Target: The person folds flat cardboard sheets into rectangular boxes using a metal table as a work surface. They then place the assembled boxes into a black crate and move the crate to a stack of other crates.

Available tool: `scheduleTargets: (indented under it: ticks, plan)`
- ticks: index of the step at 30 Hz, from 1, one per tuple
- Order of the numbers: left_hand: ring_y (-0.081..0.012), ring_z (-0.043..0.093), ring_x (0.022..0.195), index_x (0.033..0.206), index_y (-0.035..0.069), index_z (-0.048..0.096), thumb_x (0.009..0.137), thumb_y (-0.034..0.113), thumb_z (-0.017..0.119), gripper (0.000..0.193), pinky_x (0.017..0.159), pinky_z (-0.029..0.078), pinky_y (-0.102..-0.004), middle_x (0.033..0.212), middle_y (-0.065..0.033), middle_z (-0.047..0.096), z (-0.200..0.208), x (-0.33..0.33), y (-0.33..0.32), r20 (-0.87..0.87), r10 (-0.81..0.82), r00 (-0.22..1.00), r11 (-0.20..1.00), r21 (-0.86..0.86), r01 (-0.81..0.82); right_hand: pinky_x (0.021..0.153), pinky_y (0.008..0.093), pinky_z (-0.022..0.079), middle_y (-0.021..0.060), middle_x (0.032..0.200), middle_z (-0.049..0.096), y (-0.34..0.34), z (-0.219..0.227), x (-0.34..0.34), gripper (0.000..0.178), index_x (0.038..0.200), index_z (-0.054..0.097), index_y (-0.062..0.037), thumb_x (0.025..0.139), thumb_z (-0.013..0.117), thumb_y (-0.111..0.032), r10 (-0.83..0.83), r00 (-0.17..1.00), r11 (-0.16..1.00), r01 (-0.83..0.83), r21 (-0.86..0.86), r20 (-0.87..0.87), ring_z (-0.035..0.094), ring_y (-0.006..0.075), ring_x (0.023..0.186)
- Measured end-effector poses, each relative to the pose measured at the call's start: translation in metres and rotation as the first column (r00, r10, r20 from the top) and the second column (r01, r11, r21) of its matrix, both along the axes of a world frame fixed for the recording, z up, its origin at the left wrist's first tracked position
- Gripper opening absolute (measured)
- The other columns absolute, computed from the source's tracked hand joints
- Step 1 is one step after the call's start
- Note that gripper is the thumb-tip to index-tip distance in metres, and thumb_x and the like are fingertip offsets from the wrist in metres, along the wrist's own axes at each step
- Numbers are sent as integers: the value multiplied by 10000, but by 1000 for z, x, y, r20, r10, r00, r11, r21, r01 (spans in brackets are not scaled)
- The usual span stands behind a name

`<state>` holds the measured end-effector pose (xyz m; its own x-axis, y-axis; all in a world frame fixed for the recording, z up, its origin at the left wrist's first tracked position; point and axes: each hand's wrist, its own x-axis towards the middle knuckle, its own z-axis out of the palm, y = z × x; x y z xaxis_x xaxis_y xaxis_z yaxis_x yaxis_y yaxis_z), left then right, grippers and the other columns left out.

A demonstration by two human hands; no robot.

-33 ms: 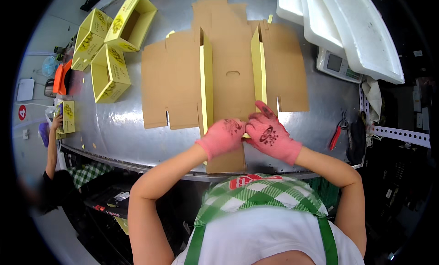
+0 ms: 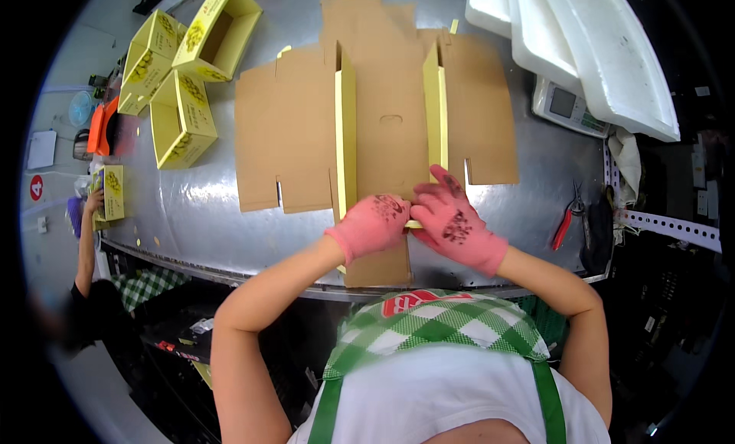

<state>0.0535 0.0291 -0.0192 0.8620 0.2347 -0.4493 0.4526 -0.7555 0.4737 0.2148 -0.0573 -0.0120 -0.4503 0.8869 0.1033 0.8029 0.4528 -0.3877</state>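
An unfolded brown cardboard box (image 2: pixel 390 149) lies flat on the metal table, inner side up, with a hand slot in its middle panel. Two long folded walls (image 2: pixel 346 130) stand up along that panel and show yellow edges. At its near end, my left hand (image 2: pixel 377 226), in a pink glove, is closed on the box's folded-up near edge. My right hand (image 2: pixel 453 220), gloved alike, meets it there and pinches the same edge, its index finger raised along the right wall. Both fingertips are partly hidden.
Several folded yellow boxes (image 2: pixel 184 119) stand at the back left. White foam trays (image 2: pixel 612 69) and a scale (image 2: pixel 568 107) are at the right, with red-handled pliers (image 2: pixel 565 223) nearer. At the far left, another person's hand (image 2: pixel 95 201) touches a yellow box (image 2: pixel 113 193).
My right hand's fingers have spread slightly and lifted at the near edge. My left hand stays almost in place. The whole view has shifted a little.
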Motion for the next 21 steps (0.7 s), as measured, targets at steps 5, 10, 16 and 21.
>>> scheduleTargets:
  ticks: [5, 10, 16, 21]
  plan:
    - [-321, 529, 1032, 1182, 12, 515, 739, 235, 621, 508, 894, 435, -373, 1106, -171, 556, -3, 2, 11, -77, -55, 996, 983, -179, 40, 1036, 411, 311, 205, 1330, 360, -24, -37, 19, 936, 1367, 274, -24, 588, 783, -125, -413, 768, 908, 301, -292, -490, 390, 356, 1219]
    - [-401, 312, 1253, 1417, 47, 236, 708, 329, 655, 870, 1041, 304, -427, 1390, -207, 311, 1, 25, 44, -268, -260, 928, 851, -517, 89, 1008, 428, 357, 233, 1373, 308, -20, -61, 11, 950, 1402, 164, -14, 644, 733, -80, -537, 686, 817, 279, -504, -491, 340, 424, 1250]
    - [-421, 291, 1232, 1399, 87, 287, 601, 413, 734, 971, 1030, 289, -472, 1390, -208, 278, -13, 36, 52, -273, -338, 901, 798, -590, 121, 1046, 435, 313, 277, 1380, 261, -17, -71, 21, 903, 1387, 179, 19, 649, 693, -62, -424, 772, 887, 249, -389, -473, 288, 442, 1266]
    - [-430, 267, 1231, 1386, 110, 310, 524, 441, 777, 1035, 1025, 281, -494, 1360, -199, 297, -12, 46, 58, -297, -366, 882, 775, -622, 112, 1043, 446, 307, 283, 1351, 294, -13, -73, 27, 851, 1359, 234, 43, 652, 692, -80, -423, 781, 874, 217, -434, -460, 305, 441, 1248]
